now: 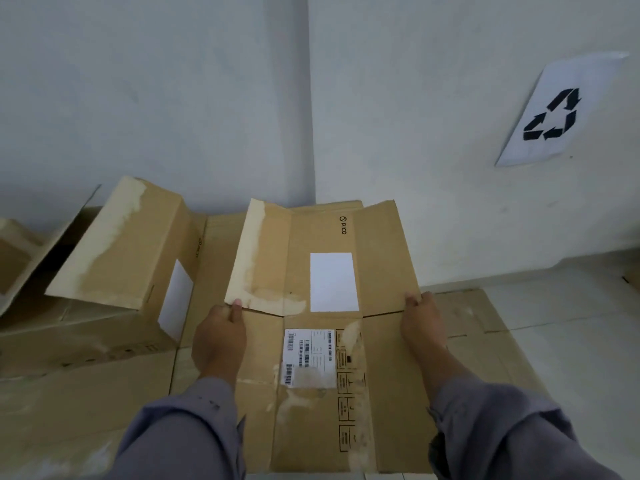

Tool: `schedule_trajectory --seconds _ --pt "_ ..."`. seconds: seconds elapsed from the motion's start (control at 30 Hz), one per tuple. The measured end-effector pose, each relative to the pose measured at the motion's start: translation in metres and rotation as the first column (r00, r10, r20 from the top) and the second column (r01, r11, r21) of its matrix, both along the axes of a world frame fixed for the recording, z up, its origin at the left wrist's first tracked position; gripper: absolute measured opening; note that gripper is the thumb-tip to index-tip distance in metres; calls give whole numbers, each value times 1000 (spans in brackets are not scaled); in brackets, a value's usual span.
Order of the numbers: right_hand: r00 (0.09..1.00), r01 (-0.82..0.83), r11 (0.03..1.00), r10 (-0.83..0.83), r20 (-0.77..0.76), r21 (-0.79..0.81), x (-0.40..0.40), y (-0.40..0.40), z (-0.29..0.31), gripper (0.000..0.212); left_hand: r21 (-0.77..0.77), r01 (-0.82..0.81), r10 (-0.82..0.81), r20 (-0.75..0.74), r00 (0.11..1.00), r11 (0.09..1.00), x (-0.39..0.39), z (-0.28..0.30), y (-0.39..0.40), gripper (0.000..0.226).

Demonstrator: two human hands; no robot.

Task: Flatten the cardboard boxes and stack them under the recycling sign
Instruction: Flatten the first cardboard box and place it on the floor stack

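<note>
I hold a flattened brown cardboard box [322,348] in front of me, with a white label and a barcode sticker on its face. My left hand [219,339] grips its left edge, thumb on top. Gripping the right edge is my right hand [423,322]. The box's upper flaps tilt up toward the wall corner. A white recycling sign [557,112] hangs on the right wall, up and to the right of the box. Flattened cardboard [485,334] lies on the floor under it.
An unflattened box [121,251] with a raised flap stands to the left on more flat cardboard [69,403]. Another open box [17,258] sits at the far left edge. White floor tiles [581,341] show at the right.
</note>
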State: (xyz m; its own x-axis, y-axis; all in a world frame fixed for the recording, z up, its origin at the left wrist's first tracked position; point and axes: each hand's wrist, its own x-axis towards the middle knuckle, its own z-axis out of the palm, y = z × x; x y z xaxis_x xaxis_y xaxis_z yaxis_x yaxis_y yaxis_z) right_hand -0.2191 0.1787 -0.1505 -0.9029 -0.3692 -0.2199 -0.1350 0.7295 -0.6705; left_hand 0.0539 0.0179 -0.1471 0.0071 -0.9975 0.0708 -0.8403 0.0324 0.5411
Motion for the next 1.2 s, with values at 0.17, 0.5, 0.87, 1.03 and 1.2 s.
schedule_trajectory --seconds 0.17,0.5,0.87,1.03,1.2 --pt "996 46 999 -48 -72 -24 -10 34 37 37 -43 65 -68 -61 996 997 -23 29 11 47" --pt "961 202 970 -223 -165 -136 -77 121 74 37 -35 200 -203 -123 971 979 -122 61 61 51" --pt "943 253 959 -274 -189 -124 -234 196 74 39 -27 210 -211 -170 962 977 -281 59 132 51" --pt "946 219 971 -234 -224 -91 -310 234 80 41 25 194 -185 -211 960 981 -351 50 175 53" --pt "944 218 974 -227 -238 -64 -363 257 80 42 58 196 -179 -222 958 979 -400 45 197 53"
